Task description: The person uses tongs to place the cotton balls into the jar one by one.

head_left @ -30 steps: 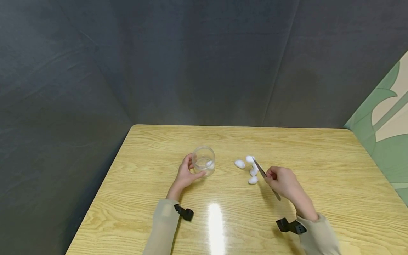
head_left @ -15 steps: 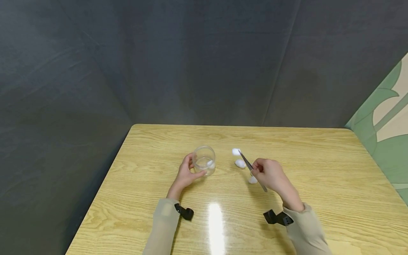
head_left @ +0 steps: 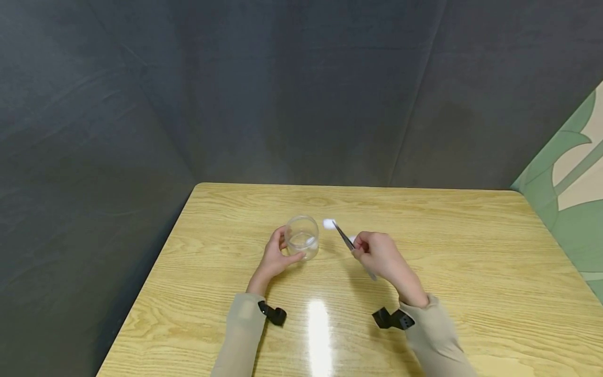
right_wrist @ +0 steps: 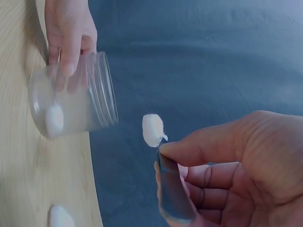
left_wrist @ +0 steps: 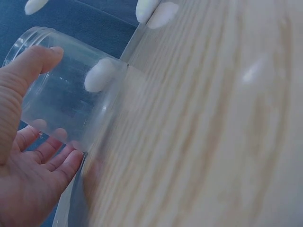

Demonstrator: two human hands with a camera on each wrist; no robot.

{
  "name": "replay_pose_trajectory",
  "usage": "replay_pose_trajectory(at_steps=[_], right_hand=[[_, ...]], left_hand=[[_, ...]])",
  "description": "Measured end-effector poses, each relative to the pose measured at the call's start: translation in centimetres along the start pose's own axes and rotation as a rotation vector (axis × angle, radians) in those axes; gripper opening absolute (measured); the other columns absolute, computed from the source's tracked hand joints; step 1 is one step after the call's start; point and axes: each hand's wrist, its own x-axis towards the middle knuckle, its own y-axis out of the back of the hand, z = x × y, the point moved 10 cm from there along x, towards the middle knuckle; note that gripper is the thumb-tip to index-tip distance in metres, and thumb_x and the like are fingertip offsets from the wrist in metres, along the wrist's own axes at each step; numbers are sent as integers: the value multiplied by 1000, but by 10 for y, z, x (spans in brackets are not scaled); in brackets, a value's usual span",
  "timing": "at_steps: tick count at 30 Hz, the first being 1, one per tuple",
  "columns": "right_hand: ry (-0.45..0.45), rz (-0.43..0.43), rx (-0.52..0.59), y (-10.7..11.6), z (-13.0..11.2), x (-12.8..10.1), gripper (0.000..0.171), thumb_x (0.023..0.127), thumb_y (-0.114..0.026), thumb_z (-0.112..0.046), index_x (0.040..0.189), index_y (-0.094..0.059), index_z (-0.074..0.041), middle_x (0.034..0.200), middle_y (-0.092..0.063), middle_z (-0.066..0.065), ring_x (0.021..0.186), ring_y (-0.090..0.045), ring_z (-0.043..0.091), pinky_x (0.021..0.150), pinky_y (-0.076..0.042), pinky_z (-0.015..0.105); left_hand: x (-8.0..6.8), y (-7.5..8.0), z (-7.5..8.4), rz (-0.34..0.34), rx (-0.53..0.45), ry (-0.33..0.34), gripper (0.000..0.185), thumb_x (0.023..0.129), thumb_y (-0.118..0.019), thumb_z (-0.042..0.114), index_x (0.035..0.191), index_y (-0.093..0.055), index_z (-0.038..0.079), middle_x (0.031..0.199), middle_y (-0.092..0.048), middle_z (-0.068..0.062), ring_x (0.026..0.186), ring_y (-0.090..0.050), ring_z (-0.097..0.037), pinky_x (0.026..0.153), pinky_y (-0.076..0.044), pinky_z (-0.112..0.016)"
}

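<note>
My left hand (head_left: 275, 260) holds a clear plastic jar (head_left: 296, 245) around its side, thumb on the near side and fingers behind. The jar stands upright on the table, without a lid. One white cotton ball (left_wrist: 100, 75) lies at its bottom. Right of the jar, my right hand (head_left: 383, 257) pinches metal tweezers (head_left: 345, 240) between thumb and fingers. Their tips grip another cotton ball (head_left: 328, 223), raised above the table just right of the jar's rim. A further cotton ball (right_wrist: 60, 217) lies on the table below; in the head view the right hand partly covers it.
The wood-grain table (head_left: 212, 220) ends at a dark cloth backdrop (head_left: 301, 104) behind and on the left. A green and beige panel (head_left: 577, 209) stands at the right. Black wrist cameras sit on both sleeves.
My right hand has carried the tweezers and their cotton ball left, from the loose cotton balls to beside the jar. The left hand and jar have stayed put.
</note>
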Motion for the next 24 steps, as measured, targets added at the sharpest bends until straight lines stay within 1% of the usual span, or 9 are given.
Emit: replay_pose_trajectory(at_steps=[5,11,17,24], right_hand=[[22,-6,4,-8,-7,4,12,81,-63,2,71,-58,-4,59,-49,-1,50,-40,10,47,-34,23],[15,-23,12,-19,-10,10,14,81,-65,2,70,-58,-4,59,-51,-1,52,-43,11,47,-37,23],[15,-35,-2,-28,-13,14,15,80,-65,2,69,-58,-5,59,-50,-1,52,-43,11,48,-36,23],[-23,-66,-7,-38,-12,17,14,80,-65,1,70,-59,-6,59,-51,-1,51,-44,11,47,-38,24]], left_hand=[[0,0,1,-3,0,-2,74,75,-74,-4,135,-30,-13,127,-42,-35,117,-44,-48,99,-37,-55],[0,0,0,-2,-4,-2,75,75,-73,-4,135,-30,-14,127,-42,-35,117,-43,-48,99,-37,-55],[0,-2,-2,-13,1,8,75,76,-73,-4,136,-29,-13,128,-42,-35,116,-43,-48,99,-37,-55],[1,-1,-3,-10,0,-9,73,75,-73,-6,134,-30,-14,125,-43,-35,113,-45,-48,96,-39,-56]])
